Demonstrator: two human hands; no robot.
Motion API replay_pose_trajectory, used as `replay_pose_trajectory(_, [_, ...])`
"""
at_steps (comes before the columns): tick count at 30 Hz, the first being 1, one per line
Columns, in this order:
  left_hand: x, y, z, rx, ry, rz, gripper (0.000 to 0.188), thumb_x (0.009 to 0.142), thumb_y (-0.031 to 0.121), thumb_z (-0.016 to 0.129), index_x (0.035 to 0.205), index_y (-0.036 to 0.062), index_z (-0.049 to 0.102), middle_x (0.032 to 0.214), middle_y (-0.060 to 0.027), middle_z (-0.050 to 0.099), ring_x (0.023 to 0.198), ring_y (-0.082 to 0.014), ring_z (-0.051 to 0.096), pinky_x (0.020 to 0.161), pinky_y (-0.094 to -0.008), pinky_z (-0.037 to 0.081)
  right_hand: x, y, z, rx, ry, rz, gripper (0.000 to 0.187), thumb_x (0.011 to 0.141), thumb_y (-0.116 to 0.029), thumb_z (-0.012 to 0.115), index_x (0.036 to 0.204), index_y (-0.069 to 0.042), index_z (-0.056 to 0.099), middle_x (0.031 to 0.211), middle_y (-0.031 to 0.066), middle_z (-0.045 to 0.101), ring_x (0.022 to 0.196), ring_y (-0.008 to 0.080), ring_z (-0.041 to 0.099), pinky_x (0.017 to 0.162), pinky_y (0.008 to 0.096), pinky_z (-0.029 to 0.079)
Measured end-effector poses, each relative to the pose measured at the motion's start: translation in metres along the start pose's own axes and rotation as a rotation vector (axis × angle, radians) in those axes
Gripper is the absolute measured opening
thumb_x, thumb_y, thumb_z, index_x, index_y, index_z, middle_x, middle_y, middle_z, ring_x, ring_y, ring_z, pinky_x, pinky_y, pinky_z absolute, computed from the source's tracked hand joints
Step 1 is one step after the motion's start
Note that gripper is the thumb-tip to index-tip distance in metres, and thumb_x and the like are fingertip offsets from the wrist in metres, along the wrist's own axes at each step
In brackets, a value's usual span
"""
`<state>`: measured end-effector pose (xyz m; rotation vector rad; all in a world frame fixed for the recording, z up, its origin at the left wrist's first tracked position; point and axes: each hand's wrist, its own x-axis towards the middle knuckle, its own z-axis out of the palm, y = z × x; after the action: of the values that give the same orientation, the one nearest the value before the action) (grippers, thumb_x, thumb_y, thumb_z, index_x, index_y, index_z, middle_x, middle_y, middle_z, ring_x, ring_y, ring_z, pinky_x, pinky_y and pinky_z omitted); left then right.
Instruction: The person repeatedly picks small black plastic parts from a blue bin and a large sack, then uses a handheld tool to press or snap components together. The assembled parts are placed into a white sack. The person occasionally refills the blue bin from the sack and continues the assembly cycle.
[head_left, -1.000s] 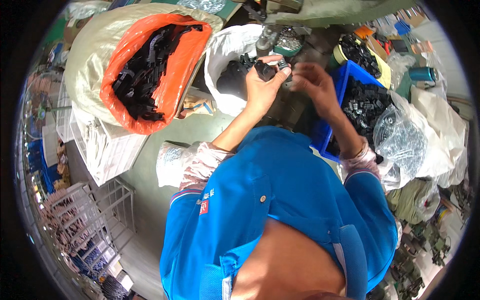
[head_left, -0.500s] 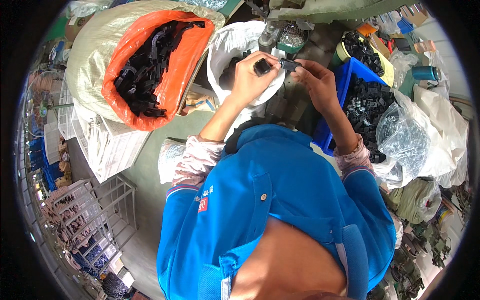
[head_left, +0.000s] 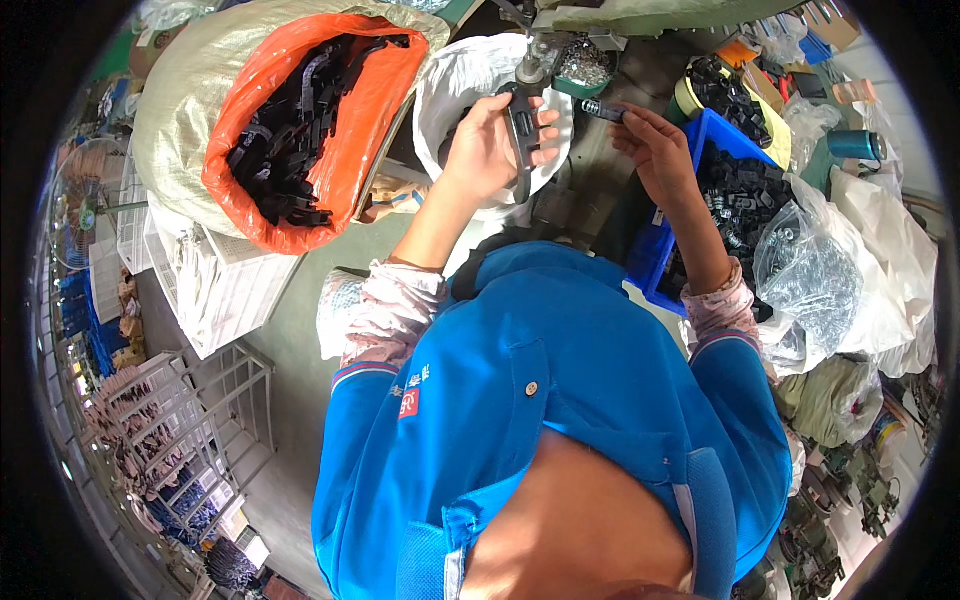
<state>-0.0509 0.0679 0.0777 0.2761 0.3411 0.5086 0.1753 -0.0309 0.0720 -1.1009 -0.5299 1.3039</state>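
Black bar (head_left: pixel 521 130) in the left hand (head_left: pixel 480 165), running roughly up and down the view, with a slot near its upper end. Left fingers curled around it, thumb along the near edge, tips showing past the far edge. Small black clip (head_left: pixel 603 110), shiny and ribbed at one end, in the right hand (head_left: pixel 660 165), pinched between thumb and fingers, well apart from the bar. Close above the bar, a metal spindle (head_left: pixel 530 70); impossible to tell whether touching. Behind the left hand, an open white bag (head_left: pixel 432 105). Near the clip, a green tray (head_left: pixel 576 91) of metal bits (head_left: pixel 585 62). To the right, a blue crate (head_left: pixel 645 265) full of black pieces (head_left: pixel 745 195), beside a clear bag (head_left: pixel 815 275). To the left, a large sack (head_left: pixel 175 140) with an orange liner (head_left: pixel 372 115), also holding black pieces.
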Motion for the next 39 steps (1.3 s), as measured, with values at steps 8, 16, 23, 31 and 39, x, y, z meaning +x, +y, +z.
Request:
replay_pose_trajectory(8, [-0.009, -0.019, 0.005, 0.559, 0.221, 0.085, 0.030, 0.085, 0.012, 0.066, 0.102, 0.0019, 0.043, 0.094, -0.0185, 0.064, 0.073, -0.0204, 0.065, 0.058, -0.0288, 0.053, 0.002, -0.011, -0.004, 0.060, -0.108, 0.034, 0.025, 0.091, -0.013, 0.057, 0.111, 0.002, 0.057, 0.096, 0.0104, 0.064, 0.087, 0.0187, 0.063, 0.077, 0.0295, 0.050])
replay_pose_trajectory(16, [-0.005, -0.033, 0.001, 0.540, 0.162, -0.010, 0.032, 0.092, 0.021, 0.056, 0.118, 0.0044, 0.049, 0.096, -0.0060, 0.063, 0.083, -0.0138, 0.062, 0.065, -0.0290, 0.056, 0.001, -0.015, -0.005, 0.043, -0.069, 0.032, 0.023, 0.090, -0.015, 0.059, 0.107, 0.001, 0.058, 0.093, 0.0086, 0.064, 0.085, 0.0174, 0.063, 0.076, 0.0287, 0.050])
replay_pose_trajectory(23, [-0.008, -0.036, 0.014, 0.735, 0.117, -0.035, 0.035, 0.086, 0.009, 0.063, 0.119, 0.0104, 0.051, 0.114, -0.0042, 0.062, 0.092, -0.0158, 0.063, 0.063, -0.0278, 0.050, 0.004, -0.020, 0.000, -0.092, -0.091, -0.015, 0.024, 0.090, -0.016, 0.060, 0.107, 0.001, 0.062, 0.093, 0.0084, 0.064, 0.083, 0.0151, 0.061, 0.074, 0.0273, 0.048])
replay_pose_trajectory(31, [-0.006, -0.040, 0.018, 0.756, 0.058, -0.050, 0.038, 0.084, 0.009, 0.063, 0.120, 0.0077, 0.049, 0.116, -0.0050, 0.059, 0.095, -0.0194, 0.063, 0.067, -0.0329, 0.051, 0.011, -0.015, -0.006, -0.331, -0.167, -0.058, 0.027, 0.087, -0.017, 0.063, 0.106, 0.003, 0.063, 0.086, 0.0036, 0.063, 0.079, 0.0094, 0.058, 0.072, 0.0231, 0.045])
replay_pose_trajectory(39, [-0.002, -0.045, 0.019, 0.758, 0.066, -0.058, 0.038, 0.084, 0.012, 0.065, 0.117, 0.0070, 0.049, 0.115, -0.0056, 0.061, 0.094, -0.0196, 0.063, 0.064, -0.0308, 0.049, 0.011, -0.019, -0.009, -0.440, -0.212, -0.097, 0.029, 0.084, -0.016, 0.066, 0.105, 0.004, 0.064, 0.084, 0.0071, 0.064, 0.073, 0.0112, 0.057, 0.067, 0.0247, 0.046])
